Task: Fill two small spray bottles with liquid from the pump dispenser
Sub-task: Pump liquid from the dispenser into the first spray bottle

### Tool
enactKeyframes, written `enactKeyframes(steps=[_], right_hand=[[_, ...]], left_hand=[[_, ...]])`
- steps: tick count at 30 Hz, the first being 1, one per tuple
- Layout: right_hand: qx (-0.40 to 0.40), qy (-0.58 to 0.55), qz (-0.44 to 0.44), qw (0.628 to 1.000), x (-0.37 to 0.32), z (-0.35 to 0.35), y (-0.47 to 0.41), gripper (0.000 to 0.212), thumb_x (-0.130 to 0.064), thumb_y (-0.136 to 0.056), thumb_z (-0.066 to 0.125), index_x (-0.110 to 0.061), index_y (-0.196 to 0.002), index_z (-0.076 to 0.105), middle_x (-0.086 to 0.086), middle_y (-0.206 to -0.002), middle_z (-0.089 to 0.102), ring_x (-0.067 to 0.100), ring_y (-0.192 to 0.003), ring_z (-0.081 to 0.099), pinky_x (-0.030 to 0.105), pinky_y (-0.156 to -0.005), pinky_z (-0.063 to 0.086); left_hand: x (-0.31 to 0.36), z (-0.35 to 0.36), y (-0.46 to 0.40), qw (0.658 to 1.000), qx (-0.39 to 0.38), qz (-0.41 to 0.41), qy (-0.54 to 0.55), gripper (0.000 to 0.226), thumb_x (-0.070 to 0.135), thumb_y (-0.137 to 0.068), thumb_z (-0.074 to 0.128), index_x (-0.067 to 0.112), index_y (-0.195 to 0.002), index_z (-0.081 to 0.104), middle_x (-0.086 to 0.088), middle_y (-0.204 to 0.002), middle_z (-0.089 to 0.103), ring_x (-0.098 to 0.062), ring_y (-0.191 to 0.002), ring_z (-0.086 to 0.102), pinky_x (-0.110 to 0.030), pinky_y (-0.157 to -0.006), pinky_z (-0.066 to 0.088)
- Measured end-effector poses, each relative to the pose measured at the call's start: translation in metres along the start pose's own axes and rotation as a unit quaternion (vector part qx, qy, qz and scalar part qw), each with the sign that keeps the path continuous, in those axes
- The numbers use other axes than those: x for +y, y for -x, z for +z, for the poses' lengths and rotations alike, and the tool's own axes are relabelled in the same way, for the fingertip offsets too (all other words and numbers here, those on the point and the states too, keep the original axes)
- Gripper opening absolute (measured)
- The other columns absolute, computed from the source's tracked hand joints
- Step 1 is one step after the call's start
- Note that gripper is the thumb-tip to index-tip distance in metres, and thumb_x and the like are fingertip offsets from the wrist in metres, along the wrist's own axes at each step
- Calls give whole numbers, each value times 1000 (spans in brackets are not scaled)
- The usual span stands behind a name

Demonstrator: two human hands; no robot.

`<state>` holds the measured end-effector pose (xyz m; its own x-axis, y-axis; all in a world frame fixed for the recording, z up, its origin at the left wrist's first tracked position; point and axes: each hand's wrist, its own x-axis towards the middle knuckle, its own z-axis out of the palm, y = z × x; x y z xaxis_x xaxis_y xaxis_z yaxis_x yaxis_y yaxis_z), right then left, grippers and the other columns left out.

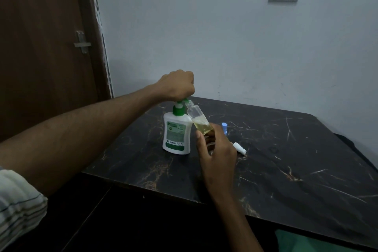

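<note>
Pump dispenser (177,135) on worktop (286,159): left hand (178,85), fisted, presses pump; right hand (217,149) w/ grip round tilted spray bottle (197,117), mouth at nozzle, part-filled w/ yellow liquid.

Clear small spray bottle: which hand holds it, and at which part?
The right hand holds the clear small spray bottle by its lower body; its neck is tilted to the green pump spout.

pump head: mostly hidden under the left hand (178,85)
spray bottle (199,120) base: hidden in right hand (217,150)
pump dispenser (177,136) label: too small to read
blue cap (224,127): half hidden behind right hand
</note>
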<state>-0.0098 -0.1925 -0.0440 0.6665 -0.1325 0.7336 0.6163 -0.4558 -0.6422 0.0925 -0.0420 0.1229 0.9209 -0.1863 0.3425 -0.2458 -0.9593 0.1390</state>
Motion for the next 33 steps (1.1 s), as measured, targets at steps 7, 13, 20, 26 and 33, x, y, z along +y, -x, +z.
enactKeyframes(steps=[7, 13, 20, 26, 33], right_hand=[[0, 9, 1, 1000, 0, 0, 0, 17, -39, -103, 60, -27, -115, 62, -12, -93, 66, 2, -82, 62, 12, -69, 46], [2, 8, 4, 1000, 1, 2, 0, 14, -39, -103, 60, -29, -113, 61, -12, -90, 64, 4, -80, 62, 22, -68, 51], [-4, 5, 6, 1000, 2, 3, 0, 11, -40, -104, 60, -35, -113, 58, -15, -92, 63, 3, -83, 62, 23, -70, 53], [-4, 8, 4, 1000, 2, 2, 0, 10, -39, -104, 61, -35, -113, 58, -16, -92, 63, 4, -83, 62, 25, -70, 52], [-3, 11, 6, 1000, 4, 2, 0, 12, -42, -104, 59, -35, -114, 59, -15, -92, 64, 4, -83, 63, 29, -70, 54]], left_hand=[[-1, -1, 1, 1000, -4, 0, -8, 3, 12, -86, 54, 12, -88, 55, -11, -94, 67, -24, -76, 57, -40, -68, 47], [2, 4, 1, 1000, 2, 3, -12, 7, 11, -87, 53, 15, -82, 52, -12, -93, 67, -25, -75, 58, -40, -68, 49], [-1, 2, -2, 1000, 7, 4, -9, 7, 13, -86, 53, 16, -79, 51, -11, -94, 67, -29, -80, 63, -42, -70, 52], [-1, 2, 1, 1000, 1, 3, -21, 13, 14, -85, 55, 19, -76, 48, -10, -89, 65, -26, -76, 60, -38, -66, 46], [-1, 5, -3, 1000, -1, 1, -21, 11, 15, -87, 54, 18, -78, 49, -10, -92, 64, -27, -79, 60, -41, -69, 49]])
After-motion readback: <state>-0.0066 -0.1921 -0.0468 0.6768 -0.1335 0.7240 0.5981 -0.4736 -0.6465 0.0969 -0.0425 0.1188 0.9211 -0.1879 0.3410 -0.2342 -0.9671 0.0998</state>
